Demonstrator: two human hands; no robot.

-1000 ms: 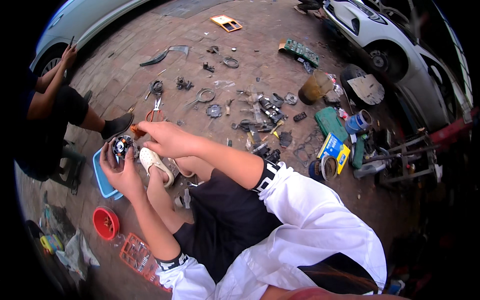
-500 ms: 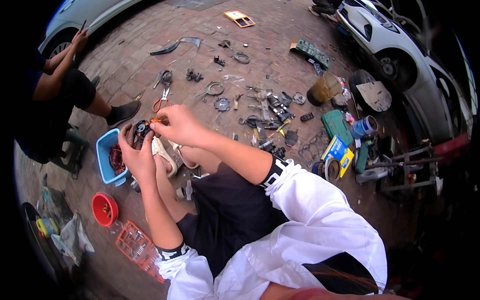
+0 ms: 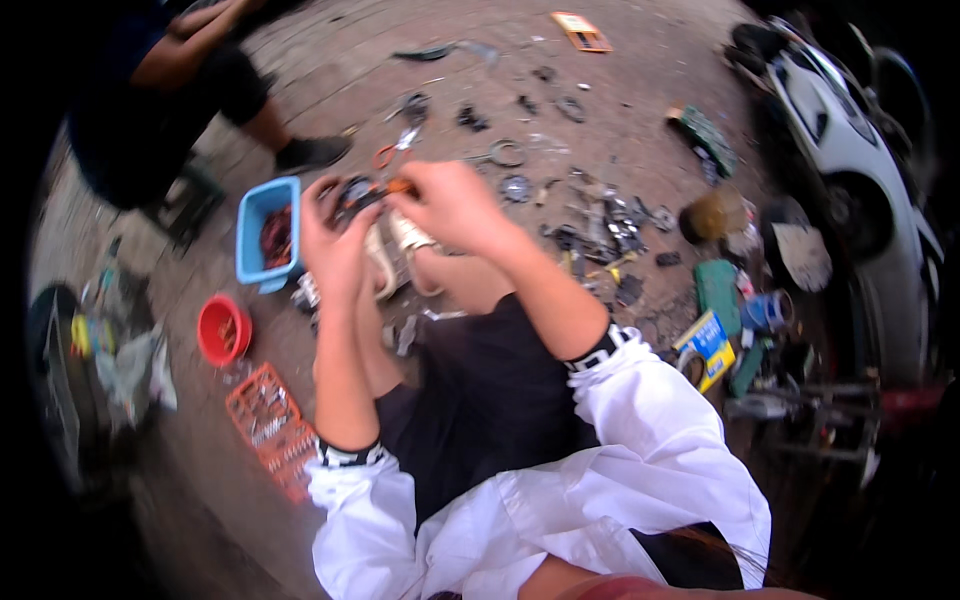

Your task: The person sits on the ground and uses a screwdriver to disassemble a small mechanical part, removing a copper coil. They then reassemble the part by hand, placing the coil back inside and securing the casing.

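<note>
My left hand [image 3: 335, 245] is wrapped round a dark round part [image 3: 352, 190], which looks black with some metal in it. Close against that part, my right hand [image 3: 450, 205] has its fingers closed on a short orange piece [image 3: 401, 186]; blur hides what kind it is. Both hands are above my feet in pale shoes. Beside my left hand stands a light blue basin [image 3: 247, 230] with reddish-brown, wire-like scrap inside. Orange-handled scissors [image 3: 384, 156] lie on the paving just beyond the hands.
A red bucket [image 3: 208, 335] with copper-coloured bits and an open orange tool case [image 3: 268, 425] are at my left. Metal parts [image 3: 615, 225] are strewn ahead to the right, near a brownish bucket [image 3: 705, 217]. A seated person [image 3: 180, 70] is at far left; a white car [image 3: 850, 140] at right.
My view has swung, so the surroundings sit farther right and are blurred. Both hands stay together on the dark part; the orange piece shows more plainly in my right fingers.
</note>
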